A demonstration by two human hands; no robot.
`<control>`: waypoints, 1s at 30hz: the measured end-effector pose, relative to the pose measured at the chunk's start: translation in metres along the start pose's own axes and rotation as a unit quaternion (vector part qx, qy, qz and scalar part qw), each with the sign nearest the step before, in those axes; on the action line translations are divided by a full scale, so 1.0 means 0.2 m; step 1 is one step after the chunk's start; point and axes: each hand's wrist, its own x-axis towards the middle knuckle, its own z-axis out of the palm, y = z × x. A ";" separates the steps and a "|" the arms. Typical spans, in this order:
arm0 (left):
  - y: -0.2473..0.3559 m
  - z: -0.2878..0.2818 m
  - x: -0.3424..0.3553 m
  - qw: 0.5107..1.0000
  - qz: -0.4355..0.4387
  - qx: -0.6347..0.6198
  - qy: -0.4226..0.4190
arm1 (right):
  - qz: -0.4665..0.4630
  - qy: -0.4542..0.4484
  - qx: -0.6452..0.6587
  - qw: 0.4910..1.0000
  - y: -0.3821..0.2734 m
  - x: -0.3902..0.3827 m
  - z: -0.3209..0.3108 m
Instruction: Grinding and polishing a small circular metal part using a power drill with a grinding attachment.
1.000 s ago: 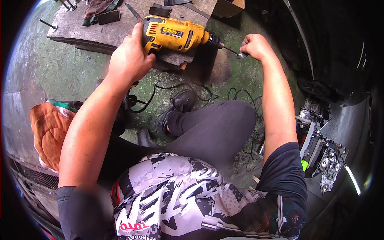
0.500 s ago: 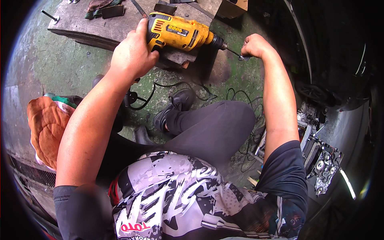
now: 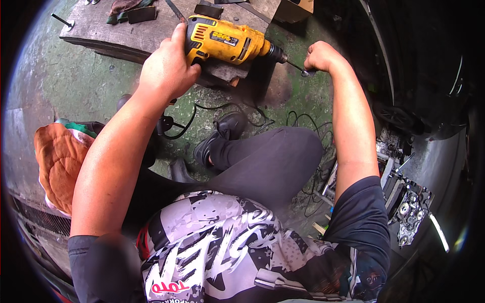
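My left hand is wrapped round the rear grip of a yellow and black power drill, which lies level and points right. From its black chuck a thin metal rod runs toward my right hand. Those fingers are curled closed at the rod's far end, on a small shiny rounded metal piece. Most of what lies inside the right fingers is hidden, and whether the rod is turning cannot be seen.
Beyond the drill stands a low wooden bench with dark pads and a cloth on it. A black cable loops over the green floor near my shoe. An orange-brown cloth lies at left. Metal engine parts sit at right.
Almost everything holds its place. My right hand has shifted very slightly upward at the rod's end; the left hand and drill stay still.
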 end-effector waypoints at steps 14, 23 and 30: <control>0.00 0.00 0.00 1.000 -0.003 -0.002 -0.003 | 0.015 -0.013 0.026 0.999 0.01 -0.02 -0.01; 0.00 -0.01 -0.01 1.000 -0.008 0.007 -0.004 | 0.005 -0.007 0.056 0.998 0.04 0.00 0.01; -0.01 0.01 0.00 1.000 0.001 0.003 0.000 | 0.010 0.085 0.500 0.862 0.33 -0.13 0.25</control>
